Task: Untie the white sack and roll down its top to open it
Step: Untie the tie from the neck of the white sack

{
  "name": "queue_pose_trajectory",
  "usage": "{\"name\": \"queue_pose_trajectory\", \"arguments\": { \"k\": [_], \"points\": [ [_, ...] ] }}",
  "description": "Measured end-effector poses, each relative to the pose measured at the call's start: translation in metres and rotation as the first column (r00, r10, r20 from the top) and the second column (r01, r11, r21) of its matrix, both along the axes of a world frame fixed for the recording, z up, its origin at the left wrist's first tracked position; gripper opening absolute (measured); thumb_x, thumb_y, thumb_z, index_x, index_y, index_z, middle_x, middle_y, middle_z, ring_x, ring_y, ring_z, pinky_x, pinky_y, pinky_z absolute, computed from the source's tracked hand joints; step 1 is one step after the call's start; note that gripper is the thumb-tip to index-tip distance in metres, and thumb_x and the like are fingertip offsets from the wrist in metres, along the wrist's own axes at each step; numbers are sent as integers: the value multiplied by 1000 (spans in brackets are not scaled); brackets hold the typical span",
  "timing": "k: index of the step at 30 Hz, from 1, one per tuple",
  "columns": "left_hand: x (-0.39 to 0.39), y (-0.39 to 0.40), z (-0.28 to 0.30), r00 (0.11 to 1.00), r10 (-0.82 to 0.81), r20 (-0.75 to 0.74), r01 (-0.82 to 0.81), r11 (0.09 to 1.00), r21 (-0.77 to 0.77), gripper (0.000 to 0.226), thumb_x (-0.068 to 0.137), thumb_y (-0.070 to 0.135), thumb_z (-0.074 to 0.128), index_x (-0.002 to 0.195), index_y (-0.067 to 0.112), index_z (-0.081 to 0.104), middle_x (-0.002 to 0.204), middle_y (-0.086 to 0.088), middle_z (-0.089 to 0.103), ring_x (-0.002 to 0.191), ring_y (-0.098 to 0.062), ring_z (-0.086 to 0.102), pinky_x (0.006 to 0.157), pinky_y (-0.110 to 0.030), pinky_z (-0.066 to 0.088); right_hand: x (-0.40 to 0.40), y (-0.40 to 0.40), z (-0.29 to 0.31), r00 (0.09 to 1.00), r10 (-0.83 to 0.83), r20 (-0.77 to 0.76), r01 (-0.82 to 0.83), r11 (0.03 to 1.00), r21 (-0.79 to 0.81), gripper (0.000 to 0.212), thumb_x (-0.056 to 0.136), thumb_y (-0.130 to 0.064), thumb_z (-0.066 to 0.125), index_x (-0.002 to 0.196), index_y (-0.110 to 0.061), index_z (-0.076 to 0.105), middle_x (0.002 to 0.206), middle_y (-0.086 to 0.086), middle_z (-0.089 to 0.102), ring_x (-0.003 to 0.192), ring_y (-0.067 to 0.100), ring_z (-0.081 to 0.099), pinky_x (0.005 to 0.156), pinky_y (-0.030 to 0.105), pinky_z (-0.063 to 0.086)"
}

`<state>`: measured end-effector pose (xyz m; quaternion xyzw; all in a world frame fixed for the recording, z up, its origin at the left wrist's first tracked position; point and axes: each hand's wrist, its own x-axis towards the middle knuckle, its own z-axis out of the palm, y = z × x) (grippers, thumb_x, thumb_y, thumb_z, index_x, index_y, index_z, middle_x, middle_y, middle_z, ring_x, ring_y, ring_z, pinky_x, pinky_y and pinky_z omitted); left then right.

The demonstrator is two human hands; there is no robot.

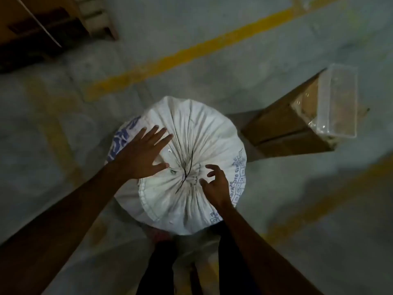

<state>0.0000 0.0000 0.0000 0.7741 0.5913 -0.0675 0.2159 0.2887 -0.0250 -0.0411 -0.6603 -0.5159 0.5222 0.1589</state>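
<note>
A full white sack point(204, 133) with blue print stands upright on the floor below me, seen from above. Its top is gathered into pleats that meet at a tied neck, where a thin dark string point(188, 169) runs across the folds. My left hand point(142, 154) lies flat with fingers spread on the sack's left side, just beside the neck. My right hand point(214, 184) hovers at the right of the neck, fingers curled and apart, holding nothing.
A brown cardboard box point(285, 124) with a clear plastic container point(338, 103) on it stands right of the sack. A wooden pallet point(42, 28) sits at the far left. Yellow lines point(191, 50) cross the grey concrete floor. My dark-trousered legs point(161, 269) are below the sack.
</note>
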Motion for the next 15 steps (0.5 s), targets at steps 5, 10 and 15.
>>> {"name": "queue_pose_trajectory", "arguments": {
  "k": [5,10,15],
  "points": [
    [17,-5,-56,973,-226,-35,227,973,40,87,93,73,34,163,21,28,171,-9,27,160,-32,21,130,-52,11,-24,-35,-52,987,-158,-13,158,987,-20,22,84,-10,69,101,-24,66,94,-1,73,88,20,71,76,37,60],
    [25,-6,-87,928,-372,34,368,926,85,67,95,61,40,146,20,57,148,-4,62,146,-30,49,128,-54,11,-48,-52,-76,970,-241,-18,241,970,18,28,82,-16,60,107,-18,72,106,4,74,98,22,69,92,40,57],
    [26,1,-101,953,-256,159,271,960,-75,60,94,60,37,138,29,65,141,9,67,144,-23,53,127,-58,13,-55,-48,-88,970,-236,-51,240,968,76,30,80,-14,69,109,-6,76,108,17,71,99,20,66,89,5,43]
  ]
}}
